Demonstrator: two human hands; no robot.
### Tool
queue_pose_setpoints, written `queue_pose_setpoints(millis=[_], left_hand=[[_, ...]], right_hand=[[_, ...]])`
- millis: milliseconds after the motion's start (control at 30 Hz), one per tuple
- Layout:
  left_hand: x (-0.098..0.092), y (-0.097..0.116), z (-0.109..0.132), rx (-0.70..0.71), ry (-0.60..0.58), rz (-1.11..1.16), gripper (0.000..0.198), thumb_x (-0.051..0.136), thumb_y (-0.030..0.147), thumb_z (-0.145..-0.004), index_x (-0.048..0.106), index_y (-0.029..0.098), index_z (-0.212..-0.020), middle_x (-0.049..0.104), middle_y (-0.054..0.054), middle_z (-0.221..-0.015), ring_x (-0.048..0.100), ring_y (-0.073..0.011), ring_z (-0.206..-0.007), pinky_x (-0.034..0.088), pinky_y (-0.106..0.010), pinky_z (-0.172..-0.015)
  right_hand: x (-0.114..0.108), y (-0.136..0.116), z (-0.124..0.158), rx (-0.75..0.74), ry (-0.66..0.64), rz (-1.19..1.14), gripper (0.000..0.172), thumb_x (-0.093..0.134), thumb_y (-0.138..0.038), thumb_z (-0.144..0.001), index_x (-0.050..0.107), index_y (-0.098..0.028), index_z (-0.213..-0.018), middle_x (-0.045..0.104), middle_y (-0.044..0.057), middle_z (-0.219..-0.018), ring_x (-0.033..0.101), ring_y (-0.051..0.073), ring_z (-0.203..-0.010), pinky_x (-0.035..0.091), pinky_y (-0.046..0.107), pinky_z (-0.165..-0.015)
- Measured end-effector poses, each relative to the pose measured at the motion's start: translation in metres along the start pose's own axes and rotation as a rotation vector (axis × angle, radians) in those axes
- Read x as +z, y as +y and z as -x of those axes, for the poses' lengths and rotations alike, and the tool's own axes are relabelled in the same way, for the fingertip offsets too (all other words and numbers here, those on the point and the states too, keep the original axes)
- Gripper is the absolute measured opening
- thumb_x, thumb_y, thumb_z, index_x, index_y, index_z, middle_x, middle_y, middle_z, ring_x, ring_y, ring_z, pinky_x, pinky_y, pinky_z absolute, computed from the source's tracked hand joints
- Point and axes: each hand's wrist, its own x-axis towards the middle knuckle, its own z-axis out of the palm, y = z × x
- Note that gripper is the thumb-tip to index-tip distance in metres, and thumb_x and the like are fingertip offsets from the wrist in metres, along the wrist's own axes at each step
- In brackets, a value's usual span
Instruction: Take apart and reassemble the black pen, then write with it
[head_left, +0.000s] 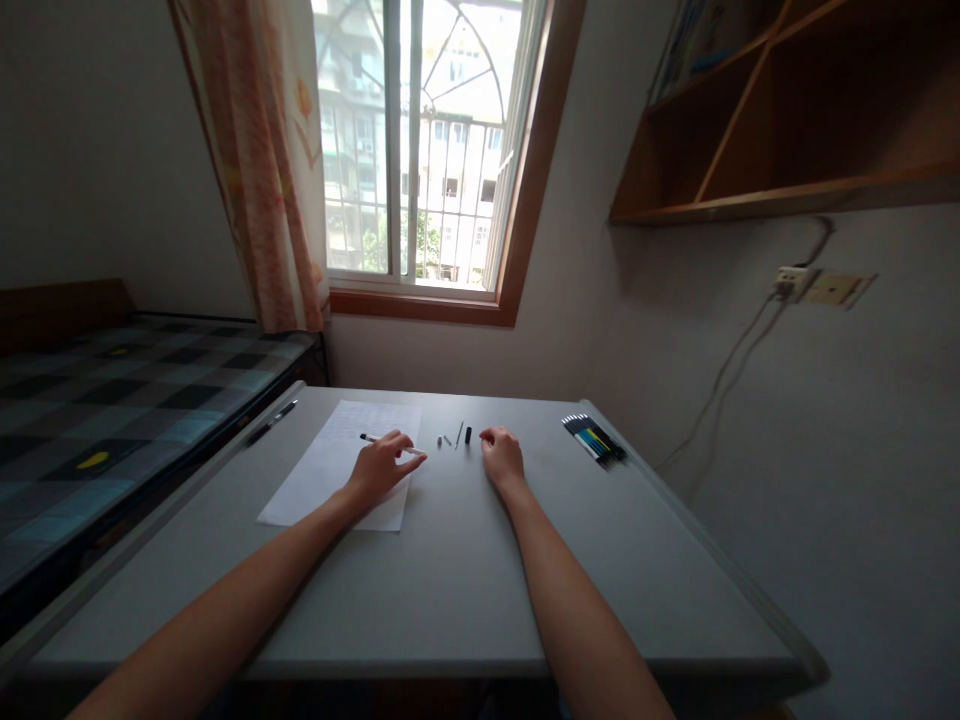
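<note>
My left hand (382, 466) is closed on a pen barrel (412, 451), pale along its length with a dark end (369, 437) pointing up and left. The hand is over the right part of a white sheet of paper (319, 480) with faint lines of writing near its top. My right hand (502, 457) rests on the table with its fingers curled in; whatever they may hold is hidden. Just left of it stands a black pen cap (468, 435). Between the hands lie a thin pen refill (459, 435), a small grey piece (448, 440) and a small whitish piece (439, 441).
On the right of the grey table (450, 600) lies a pack of several dark pens (595, 440). A black pen (271, 423) lies along the left edge. A bed (150, 400) flanks the table on the left; a wall shelf (787, 190) hangs at upper right.
</note>
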Motion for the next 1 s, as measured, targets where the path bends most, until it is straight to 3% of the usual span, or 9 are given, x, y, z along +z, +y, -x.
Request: queue_pose_setpoints(millis=[267,400,500,667,1000], left_hand=[[0.001,-0.002,0.001,0.002,0.003,-0.001,0.032,0.048,0.052,-0.078,0.056,0.021,-0.074,0.053,0.002,-0.071,0.048,-0.0098,-0.055,0.031,-0.022,-0.052],[0.001,-0.002,0.001,-0.001,-0.005,-0.001,0.033,0.048,0.052,-0.078,0.056,0.021,-0.074,0.054,0.002,-0.072,0.049,-0.0101,-0.057,0.032,-0.022,-0.054],[0.002,-0.002,0.0,-0.009,-0.01,-0.011,0.034,0.048,0.053,-0.078,0.056,0.021,-0.074,0.054,0.001,-0.072,0.049,-0.0103,-0.057,0.032,-0.022,-0.054],[0.001,-0.001,0.0,-0.012,-0.009,-0.007,0.034,0.048,0.053,-0.078,0.057,0.02,-0.074,0.055,0.001,-0.073,0.05,-0.0103,-0.058,0.033,-0.022,-0.054],[0.002,-0.001,0.0,-0.015,-0.022,-0.02,0.034,0.047,0.053,-0.078,0.057,0.02,-0.075,0.056,0.001,-0.074,0.05,-0.0104,-0.058,0.032,-0.022,-0.054]], right_hand=[[-0.012,0.003,0.0,0.184,0.085,0.134,0.03,0.047,-0.009,-0.075,0.066,-0.02,-0.096,0.059,0.011,-0.099,0.051,0.023,-0.091,0.035,0.032,-0.078],[-0.013,0.003,0.003,0.248,0.006,0.208,0.02,0.054,-0.024,-0.077,0.067,-0.022,-0.092,0.058,0.009,-0.1,0.05,0.022,-0.093,0.035,0.031,-0.077],[-0.01,0.0,0.005,0.24,-0.079,0.251,0.017,0.055,-0.032,-0.079,0.067,-0.025,-0.089,0.057,0.006,-0.1,0.047,0.022,-0.097,0.034,0.031,-0.078],[-0.01,-0.005,0.005,0.204,-0.134,0.263,0.014,0.054,-0.029,-0.08,0.067,-0.025,-0.084,0.057,0.006,-0.099,0.046,0.021,-0.097,0.033,0.031,-0.078],[-0.006,-0.003,0.005,0.163,-0.147,0.303,0.017,0.048,-0.028,-0.083,0.064,-0.021,-0.087,0.058,0.008,-0.098,0.047,0.023,-0.095,0.034,0.031,-0.075]])
